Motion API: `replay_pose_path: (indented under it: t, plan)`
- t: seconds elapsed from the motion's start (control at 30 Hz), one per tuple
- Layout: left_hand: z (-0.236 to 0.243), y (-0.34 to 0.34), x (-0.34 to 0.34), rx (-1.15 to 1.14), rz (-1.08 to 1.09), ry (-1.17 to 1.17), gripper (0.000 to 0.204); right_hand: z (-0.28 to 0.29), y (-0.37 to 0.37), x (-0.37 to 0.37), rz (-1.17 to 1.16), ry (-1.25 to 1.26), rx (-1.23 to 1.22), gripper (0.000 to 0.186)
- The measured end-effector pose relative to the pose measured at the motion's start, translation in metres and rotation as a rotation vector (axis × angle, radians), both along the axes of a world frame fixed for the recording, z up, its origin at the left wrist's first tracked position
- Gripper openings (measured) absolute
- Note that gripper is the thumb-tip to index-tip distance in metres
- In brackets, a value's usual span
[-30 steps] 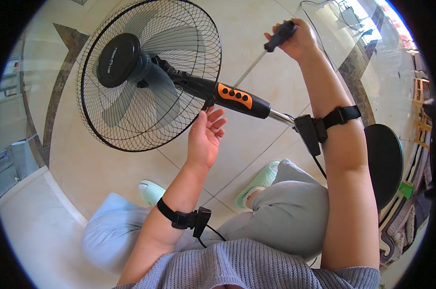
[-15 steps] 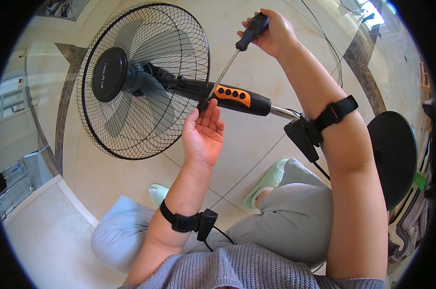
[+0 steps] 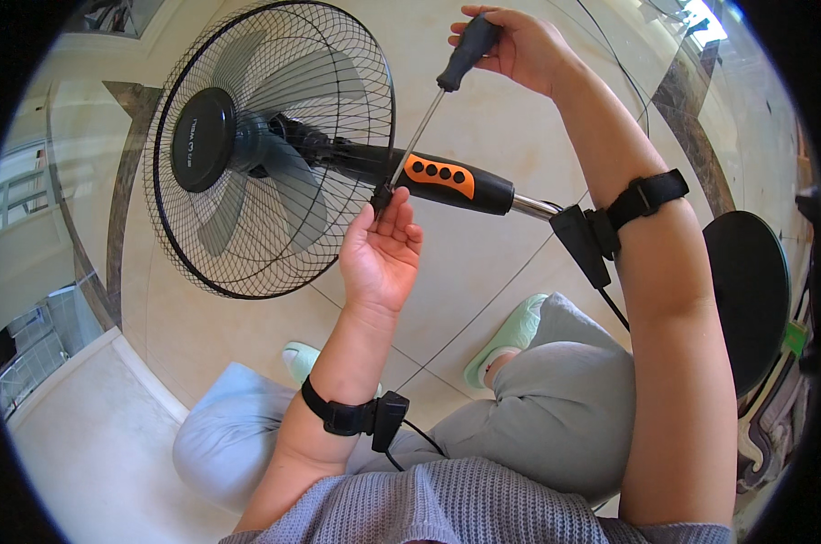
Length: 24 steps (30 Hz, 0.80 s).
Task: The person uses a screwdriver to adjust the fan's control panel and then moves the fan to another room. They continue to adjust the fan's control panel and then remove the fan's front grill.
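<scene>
The person's grey knitted top (image 3: 447, 503) and grey trousers (image 3: 565, 408) are closest, the knees bent and spread. Black straps with small boxes band both forearms. Just past the knees, the left hand (image 3: 381, 258) turns its palm upward, thumb and fingertips pinching a small black clip (image 3: 381, 198) at the rim of a fan's round wire cage (image 3: 393, 109). Inside the cage sit translucent grey blades (image 3: 312, 83), and a round black hub cover (image 3: 204, 140) marks the middle of its face.

The fan's neck (image 3: 365, 161) lies between the hands, beyond the left fingertips. Its long axis slants from the cage at upper left down to the right, through an orange button panel (image 3: 439, 174) and a silver pole (image 3: 531, 208), toward a black round disc (image 3: 746, 299) beyond the right forearm. The cage faces left.

Farther out, the right hand (image 3: 519, 53) grasps the dark handle of a screwdriver (image 3: 447, 82), fingers curled around its end. The shaft slants down and left, its tip at the clip; whether it sits in a screw cannot be told.

Tiled floor (image 3: 465, 281) runs between the cage's lower edge and the knees, with pale green slippers (image 3: 510, 340) there. The screwdriver's handle stands outside the cage's right edge.
</scene>
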State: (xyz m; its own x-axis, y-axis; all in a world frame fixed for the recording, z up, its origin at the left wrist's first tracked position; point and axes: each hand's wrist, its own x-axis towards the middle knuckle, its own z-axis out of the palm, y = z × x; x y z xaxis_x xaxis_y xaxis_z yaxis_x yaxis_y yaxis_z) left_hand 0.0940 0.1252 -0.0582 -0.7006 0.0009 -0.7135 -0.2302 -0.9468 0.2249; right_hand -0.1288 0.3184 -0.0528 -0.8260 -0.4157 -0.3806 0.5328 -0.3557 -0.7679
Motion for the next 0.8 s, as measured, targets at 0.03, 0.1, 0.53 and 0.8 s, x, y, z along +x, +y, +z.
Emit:
replay_pose_path:
  t: [0.03, 0.1, 0.53, 0.8]
  plan:
    - [-0.001, 0.0, 0.0, 0.012, 0.002, 0.012, 0.021, 0.0, 0.002, -0.002, 0.025, -0.01, 0.025, 0.031]
    - [-0.001, -0.001, 0.001, 0.028, -0.007, 0.02, 0.021, -0.003, 0.005, -0.003, 0.023, 0.15, 0.208, 0.031]
    - [-0.009, -0.005, 0.003, 0.07, -0.055, 0.011, 0.026, 0.009, 0.004, -0.006, 0.117, 0.049, 0.29, 0.022]
    - [-0.012, -0.008, 0.003, 0.092, -0.084, 0.067, 0.028, 0.015, -0.006, 0.002, 0.066, -0.004, -0.029, 0.017]
